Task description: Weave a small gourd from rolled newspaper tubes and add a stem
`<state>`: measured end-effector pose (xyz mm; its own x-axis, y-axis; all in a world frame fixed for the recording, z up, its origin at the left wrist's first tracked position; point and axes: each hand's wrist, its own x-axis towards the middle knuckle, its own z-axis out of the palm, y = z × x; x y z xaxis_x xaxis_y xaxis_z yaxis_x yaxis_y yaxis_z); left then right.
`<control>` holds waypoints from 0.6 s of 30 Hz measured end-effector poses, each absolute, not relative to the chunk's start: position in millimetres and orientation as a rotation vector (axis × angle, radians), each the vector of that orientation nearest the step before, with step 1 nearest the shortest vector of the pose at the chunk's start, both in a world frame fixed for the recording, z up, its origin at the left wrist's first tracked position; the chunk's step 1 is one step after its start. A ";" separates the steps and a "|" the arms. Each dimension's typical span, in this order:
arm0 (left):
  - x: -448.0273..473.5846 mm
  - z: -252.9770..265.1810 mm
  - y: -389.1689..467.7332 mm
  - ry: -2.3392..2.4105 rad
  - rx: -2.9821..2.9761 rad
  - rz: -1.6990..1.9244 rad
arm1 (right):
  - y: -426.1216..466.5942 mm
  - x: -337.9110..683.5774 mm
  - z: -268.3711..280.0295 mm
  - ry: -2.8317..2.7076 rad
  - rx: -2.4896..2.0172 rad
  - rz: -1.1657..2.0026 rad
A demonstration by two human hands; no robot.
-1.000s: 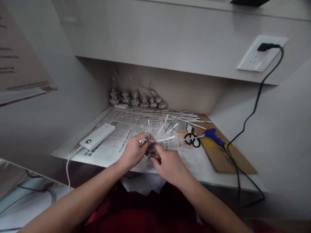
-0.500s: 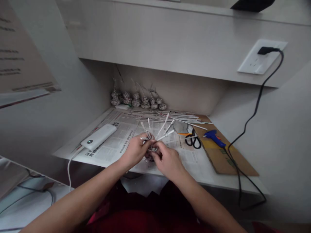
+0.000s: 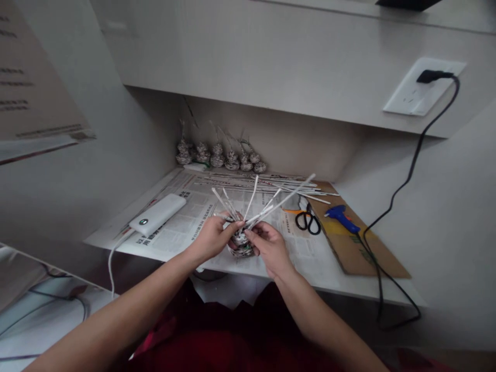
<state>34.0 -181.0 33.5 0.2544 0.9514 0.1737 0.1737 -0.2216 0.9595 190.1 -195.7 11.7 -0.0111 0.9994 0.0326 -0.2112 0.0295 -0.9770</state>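
Observation:
A small gourd-shaped weaving of rolled newspaper [image 3: 241, 250] sits near the table's front edge, with several white paper strips [image 3: 253, 199] fanning up from its top. My left hand [image 3: 214, 235] grips its upper left side, thumb pressed at the base of the strips. On the other side, my right hand [image 3: 270, 246] is closed with thumb and fingers pinching the weaving's neck and a strip there. The fingers partly hide the upper part of the weaving.
Newspaper covers the table. Several finished woven gourds [image 3: 217, 156] and loose paper rods [image 3: 287, 187] lie at the back. A white power bank [image 3: 158, 214] is left; black-handled scissors [image 3: 308, 222] and a blue glue gun [image 3: 342, 217] on cardboard [image 3: 372, 256] are right, its cable hanging from a socket [image 3: 424, 88].
My hands have opened out slightly around the weaving, showing more of its body. One long strip now leans up to the right, and my right hand's grip has shifted.

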 end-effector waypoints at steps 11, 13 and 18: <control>32.7 35.4 -181.9 1.088 1.477 1.126 | -197.7 194.3 9.4 -1.014 -1.086 1.284; 33.9 34.2 -182.5 1.099 1.447 1.154 | -200.2 196.8 10.9 -1.028 -1.109 1.252; 35.9 31.2 -183.4 1.118 1.447 1.218 | -203.9 198.5 17.9 -1.148 -1.131 1.145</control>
